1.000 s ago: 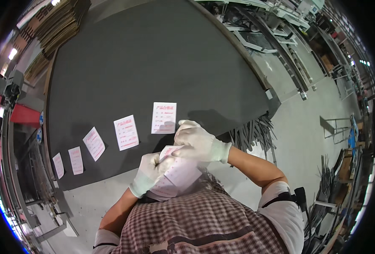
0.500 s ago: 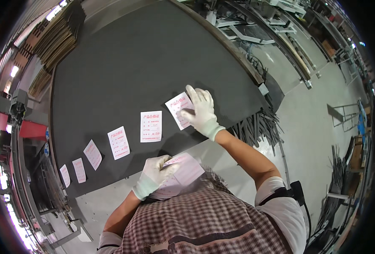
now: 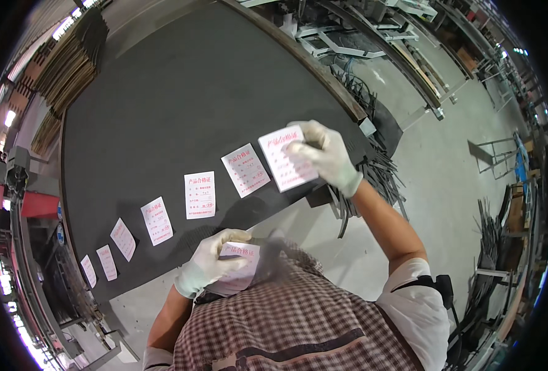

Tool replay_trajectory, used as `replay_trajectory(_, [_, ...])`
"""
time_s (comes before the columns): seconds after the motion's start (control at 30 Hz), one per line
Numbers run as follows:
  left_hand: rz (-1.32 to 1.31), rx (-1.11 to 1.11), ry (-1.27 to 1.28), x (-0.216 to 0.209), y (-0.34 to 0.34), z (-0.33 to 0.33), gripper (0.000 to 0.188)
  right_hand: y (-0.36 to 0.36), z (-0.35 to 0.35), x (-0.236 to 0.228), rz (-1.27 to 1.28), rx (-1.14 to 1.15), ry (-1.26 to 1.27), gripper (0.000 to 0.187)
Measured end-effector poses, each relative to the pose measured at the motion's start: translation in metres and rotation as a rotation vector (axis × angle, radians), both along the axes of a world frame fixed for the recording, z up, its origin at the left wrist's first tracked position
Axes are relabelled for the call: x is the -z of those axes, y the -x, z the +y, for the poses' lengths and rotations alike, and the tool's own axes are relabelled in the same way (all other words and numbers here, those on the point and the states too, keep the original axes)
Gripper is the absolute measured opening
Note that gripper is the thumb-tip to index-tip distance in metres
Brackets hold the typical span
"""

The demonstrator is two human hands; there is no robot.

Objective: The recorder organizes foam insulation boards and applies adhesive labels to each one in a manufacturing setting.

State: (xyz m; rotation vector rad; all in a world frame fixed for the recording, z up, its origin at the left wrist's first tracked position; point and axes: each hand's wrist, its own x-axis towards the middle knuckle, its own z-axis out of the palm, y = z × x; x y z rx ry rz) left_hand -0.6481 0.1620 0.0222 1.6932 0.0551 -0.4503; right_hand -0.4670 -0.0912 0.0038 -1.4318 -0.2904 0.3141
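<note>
My right hand (image 3: 324, 154), in a white glove, pinches a white paper label (image 3: 284, 162) with red print, held above the right end of the table. Close to my apron, my gloved left hand (image 3: 215, 263) grips a stack of the same labels (image 3: 242, 260); its lower part is partly hidden by the fingers. A curved row of single labels lies along the near edge of the dark table (image 3: 181, 99). The nearest to my right hand is a tilted label (image 3: 245, 170); left of it come an upright label (image 3: 200, 195), another label (image 3: 156, 221) and several more.
Stacked flat cardboard sheets (image 3: 70, 62) stand beyond the table's left edge. Dark thin strips (image 3: 379, 185) hang in a bundle past the right corner. Metal frames (image 3: 360, 43) stand at the far right, and a metal stand (image 3: 496, 157) is on the floor.
My right hand has left one label lying on the table and moved right, now holding another label. The view has shifted, so the row appears farther left. My left hand still holds the stack.
</note>
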Motion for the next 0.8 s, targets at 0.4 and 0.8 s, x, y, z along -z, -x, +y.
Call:
replay_trajectory(0.4, [-0.093, 0.018, -0.134, 0.019, -0.008, 0.002, 0.035, 0.065, 0.035, -0.011, -0.628, -0.592, 0.509, 0.048])
replay_trajectory(0.8, [0.102, 0.077, -0.059, 0.006, 0.000, -0.001, 0.022, -0.095, -0.102, 0.005, -0.139, 0.029, 0.172, 0.051])
